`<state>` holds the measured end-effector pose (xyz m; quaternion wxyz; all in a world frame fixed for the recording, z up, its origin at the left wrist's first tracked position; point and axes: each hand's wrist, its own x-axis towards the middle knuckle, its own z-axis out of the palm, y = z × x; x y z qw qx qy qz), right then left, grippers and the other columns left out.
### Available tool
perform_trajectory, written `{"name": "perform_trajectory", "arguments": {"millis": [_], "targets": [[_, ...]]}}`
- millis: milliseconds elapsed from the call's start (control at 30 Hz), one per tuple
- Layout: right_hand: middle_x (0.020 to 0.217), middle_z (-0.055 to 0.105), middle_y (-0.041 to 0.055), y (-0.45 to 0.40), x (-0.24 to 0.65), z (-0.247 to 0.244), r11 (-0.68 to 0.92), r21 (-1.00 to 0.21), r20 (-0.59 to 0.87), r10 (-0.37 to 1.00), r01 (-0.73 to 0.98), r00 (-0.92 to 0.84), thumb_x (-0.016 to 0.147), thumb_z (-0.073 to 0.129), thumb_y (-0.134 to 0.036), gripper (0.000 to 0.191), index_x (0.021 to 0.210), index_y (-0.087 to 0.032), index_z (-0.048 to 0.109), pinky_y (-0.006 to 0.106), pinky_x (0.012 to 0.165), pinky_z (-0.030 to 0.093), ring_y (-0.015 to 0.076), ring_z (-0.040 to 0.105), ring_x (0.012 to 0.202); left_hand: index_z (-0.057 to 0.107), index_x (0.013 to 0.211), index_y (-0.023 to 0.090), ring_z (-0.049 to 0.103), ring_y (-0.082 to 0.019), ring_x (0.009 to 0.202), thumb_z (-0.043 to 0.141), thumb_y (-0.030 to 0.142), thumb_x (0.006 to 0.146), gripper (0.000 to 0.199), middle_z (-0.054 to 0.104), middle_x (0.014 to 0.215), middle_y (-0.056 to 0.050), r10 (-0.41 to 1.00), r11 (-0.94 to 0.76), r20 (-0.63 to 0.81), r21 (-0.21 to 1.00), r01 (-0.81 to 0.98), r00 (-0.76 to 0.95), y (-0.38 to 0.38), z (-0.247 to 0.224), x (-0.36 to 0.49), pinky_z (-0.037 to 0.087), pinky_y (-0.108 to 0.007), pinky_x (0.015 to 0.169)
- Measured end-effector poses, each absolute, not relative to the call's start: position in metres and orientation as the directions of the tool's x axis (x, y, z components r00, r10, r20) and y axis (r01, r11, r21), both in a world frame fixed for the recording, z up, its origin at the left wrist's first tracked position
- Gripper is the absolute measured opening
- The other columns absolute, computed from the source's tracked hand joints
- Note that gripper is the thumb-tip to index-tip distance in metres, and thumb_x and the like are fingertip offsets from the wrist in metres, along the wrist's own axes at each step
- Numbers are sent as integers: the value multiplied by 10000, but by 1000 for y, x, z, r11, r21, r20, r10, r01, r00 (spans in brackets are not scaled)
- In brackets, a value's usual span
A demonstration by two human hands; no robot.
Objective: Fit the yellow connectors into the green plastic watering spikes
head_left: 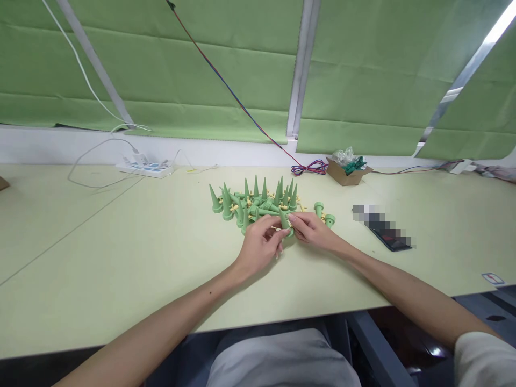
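My left hand point(264, 242) grips a green cone-shaped piece point(284, 220) by its round base, the pointed tip upward. From the right, my right hand point(312, 230) is closed at the same piece, its thumb and fingers pinched together; whatever small part lies between them is hidden. Just behind my hands is a pile of green cones point(226, 203) with small yellow parts among them, some cones upright and others lying down. Two more green pieces point(319, 208) lie to the right of the pile, close behind my right hand.
On the pale table point(121, 269) a dark phone point(389, 236) lies at the right. Farther back are a small cardboard box point(350, 176) with plastic and green items, coiled red-blue wire point(310, 168), and a white power strip point(147, 169) at the left.
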<state>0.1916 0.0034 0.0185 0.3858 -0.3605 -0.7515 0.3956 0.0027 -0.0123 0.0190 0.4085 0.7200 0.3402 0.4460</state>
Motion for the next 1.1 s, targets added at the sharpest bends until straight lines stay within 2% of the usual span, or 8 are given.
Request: {"name": "perform_trajectory", "arguments": {"millis": [267,467,667,867,1000,1100], "targets": [[495,350,-70,4,194,19,490,-814,325,830,313,-453,1029,401,-512,466,677,-208,399,254,489,265,98,316,476,502,716,184,568,-120,481,610,364,922,294,609,557,23,873,-246,207,969,33,442,-12,23,2,451,-263,530],[526,371,-63,3,196,22,552,-767,371,798,328,-475,1035,413,-467,457,659,-209,368,254,512,277,99,324,498,590,812,151,552,-108,465,670,437,883,306,632,576,-1,837,-94,129,991,-93,531,-8,24,0,460,-266,536],[541,407,-57,3,199,22,598,-736,402,763,316,-506,1040,409,-436,450,655,-205,392,253,520,285,96,345,499,597,783,151,516,-95,444,743,473,815,355,615,559,4,819,30,72,985,-167,569,-7,24,0,418,-254,491],[529,375,-54,2,197,21,566,-764,371,778,309,-507,1041,386,-458,450,667,-209,399,258,504,274,105,336,500,616,919,149,547,-117,452,636,453,905,305,613,569,9,806,-144,149,988,-55,573,-10,28,-1,448,-266,513],[522,357,-50,1,196,22,536,-775,337,799,334,-499,1035,379,-492,464,666,-212,391,260,493,267,110,319,500,543,842,182,544,-123,459,579,394,945,238,561,554,34,820,-233,185,972,21,542,-14,30,0,438,-259,493],[505,367,-47,1,194,21,516,-786,320,810,339,-492,1031,376,-513,486,650,-211,389,258,488,279,110,327,491,481,773,193,555,-118,486,549,374,959,268,539,632,26,827,-314,225,945,90,515,-14,26,0,442,-258,489]]}}
